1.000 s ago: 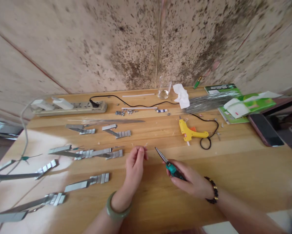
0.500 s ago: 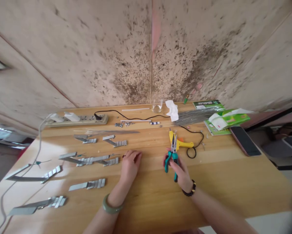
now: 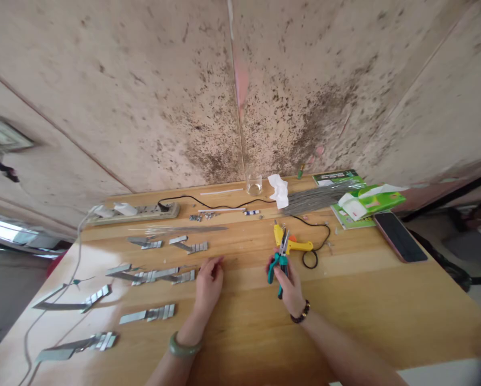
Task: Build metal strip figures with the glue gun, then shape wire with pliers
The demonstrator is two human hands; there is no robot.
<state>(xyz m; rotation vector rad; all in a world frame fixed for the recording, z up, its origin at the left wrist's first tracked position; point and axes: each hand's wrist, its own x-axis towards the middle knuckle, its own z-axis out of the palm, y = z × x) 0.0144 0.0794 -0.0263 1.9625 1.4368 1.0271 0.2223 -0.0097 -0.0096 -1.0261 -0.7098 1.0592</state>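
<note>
My right hand grips needle-nose pliers by their teal and black handles, the jaws pointing toward the wall and looking nearly closed. Just beyond the pliers lies a yellow glue gun with a black cord. My left hand rests on the wooden table with its fingers curled in; whether anything is between them is hidden. To its left, several folded grey strips lie about, among them a joined piece close to the fingers and a single strip nearer me.
A power strip with plugs stands at the back left. Along the wall are thin wires, a glass, a crumpled tissue and a bundle of grey wires. A green tissue pack and a phone lie at the right.
The view has shifted a little. The jaws of the pliers have come closer together, and the pliers have tilted slightly. My left hand stays curled on the table.
</note>
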